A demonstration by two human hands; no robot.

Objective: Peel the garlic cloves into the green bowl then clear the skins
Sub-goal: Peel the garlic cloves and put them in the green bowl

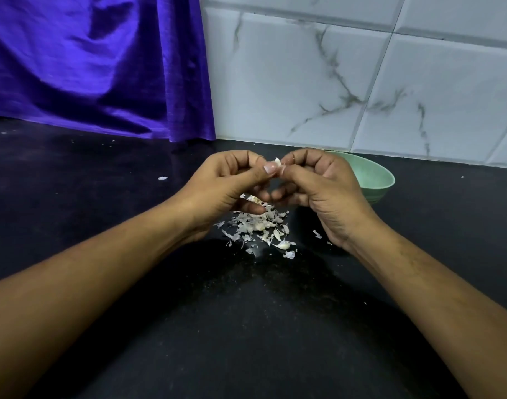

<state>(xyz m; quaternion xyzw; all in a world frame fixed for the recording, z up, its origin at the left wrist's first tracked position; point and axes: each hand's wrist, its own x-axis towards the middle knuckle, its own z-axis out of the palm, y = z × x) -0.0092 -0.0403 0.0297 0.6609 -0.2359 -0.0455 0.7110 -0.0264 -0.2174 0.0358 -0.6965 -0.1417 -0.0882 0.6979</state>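
My left hand and my right hand meet above the black counter and together pinch a small white garlic clove between thumbs and fingertips. Under the hands lies a heap of papery white garlic skins. One whole clove lies at the heap's near edge. The green bowl stands just behind my right hand, which hides most of it; its inside does not show.
The black counter stretches toward me. A purple cloth hangs at the back left and a marbled white tile wall rises at the back right. Stray skin flakes lie at the left and near my right wrist.
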